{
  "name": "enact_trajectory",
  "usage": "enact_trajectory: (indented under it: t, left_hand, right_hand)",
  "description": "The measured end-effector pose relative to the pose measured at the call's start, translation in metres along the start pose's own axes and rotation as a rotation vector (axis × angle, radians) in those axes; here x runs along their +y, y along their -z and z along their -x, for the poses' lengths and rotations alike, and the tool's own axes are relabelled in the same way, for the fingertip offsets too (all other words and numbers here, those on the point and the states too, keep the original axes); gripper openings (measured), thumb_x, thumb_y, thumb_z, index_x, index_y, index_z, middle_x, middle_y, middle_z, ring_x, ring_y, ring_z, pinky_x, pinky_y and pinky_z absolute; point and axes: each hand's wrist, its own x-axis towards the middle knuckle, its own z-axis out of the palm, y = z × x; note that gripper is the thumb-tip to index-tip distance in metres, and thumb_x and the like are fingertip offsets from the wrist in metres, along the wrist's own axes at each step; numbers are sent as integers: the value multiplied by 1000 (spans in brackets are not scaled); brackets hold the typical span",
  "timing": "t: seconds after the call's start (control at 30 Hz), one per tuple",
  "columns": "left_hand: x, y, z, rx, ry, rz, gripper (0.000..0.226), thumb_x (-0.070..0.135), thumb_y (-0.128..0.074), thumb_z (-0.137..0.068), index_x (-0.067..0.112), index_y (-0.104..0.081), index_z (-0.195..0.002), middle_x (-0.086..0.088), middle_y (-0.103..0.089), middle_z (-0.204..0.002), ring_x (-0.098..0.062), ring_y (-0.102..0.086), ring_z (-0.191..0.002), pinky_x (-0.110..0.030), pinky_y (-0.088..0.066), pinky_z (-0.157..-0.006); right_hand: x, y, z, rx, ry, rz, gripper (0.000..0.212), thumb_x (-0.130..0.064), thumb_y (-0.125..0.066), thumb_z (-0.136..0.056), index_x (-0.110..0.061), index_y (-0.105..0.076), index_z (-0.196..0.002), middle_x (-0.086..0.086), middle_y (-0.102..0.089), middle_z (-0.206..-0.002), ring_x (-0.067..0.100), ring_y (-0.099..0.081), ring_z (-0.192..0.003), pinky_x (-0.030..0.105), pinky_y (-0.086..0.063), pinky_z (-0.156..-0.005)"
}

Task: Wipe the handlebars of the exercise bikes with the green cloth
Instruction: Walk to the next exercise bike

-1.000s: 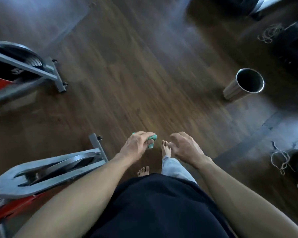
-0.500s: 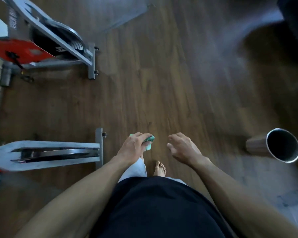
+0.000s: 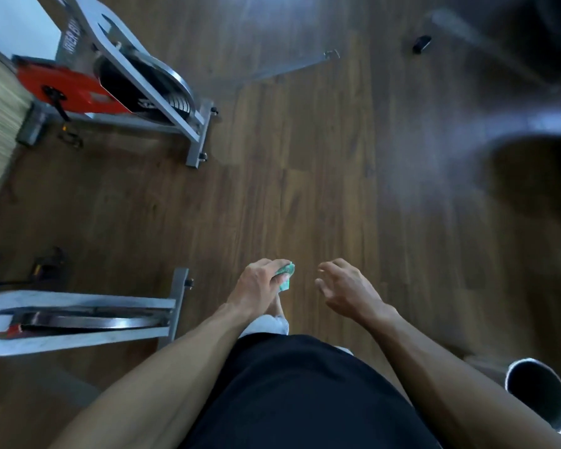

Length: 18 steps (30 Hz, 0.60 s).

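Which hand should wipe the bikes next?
Probably the left hand: it already grips the green cloth, and both bikes stand on that side. The right hand is empty and open.

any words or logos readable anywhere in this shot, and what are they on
"...RER BIK...": partial dark lettering, cut off and blurred, on the grey metal frame of the far red-and-grey exercise bike.
A white mark on the black flywheel guard of that bike: too blurred to read.
Nothing readable on the near grey exercise bike, the green cloth or the shiny metal cylinder bin.
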Motion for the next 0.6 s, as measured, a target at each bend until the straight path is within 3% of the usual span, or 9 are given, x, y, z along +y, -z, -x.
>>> enact_trajectory:
  t: [0.27, 0.4, 0.6]
  left_hand:
    - [-16, 53, -70, 98, 76, 47, 30, 19, -60, -95, 17, -64, -125, -5, -66, -111, -18, -62, -99, -20, -45, -83]
    - [-32, 79, -97, 197, 171, 81, 30, 21, -63, -93, 17, -66, -123, -7, -68, -109, -22, -64, -98, -30, -49, -84]
    - [-57, 116, -140, 360, 354, 128, 30, 21, -67, -91, 12, -69, -119, -12, -70, -108, -26, -66, -100, -25, -44, -87]
  right_hand:
    - [-46, 49, -104, -19, 167, 60, 35, -33, -54, -100, -17, -58, -130, 3, -57, -129, 22, -60, -111, 27, -46, -84]
    - [-69, 59, -160, -85, 275, 105, 28, -32, -54, -99, -18, -62, -122, 2, -59, -118, 22, -62, -105, 30, -49, -83]
    - [-114, 84, -256, -186, 535, 263, 24, -22, -57, -98, -17, -64, -121, 2, -60, -117, 21, -60, -106, 23, -45, -86]
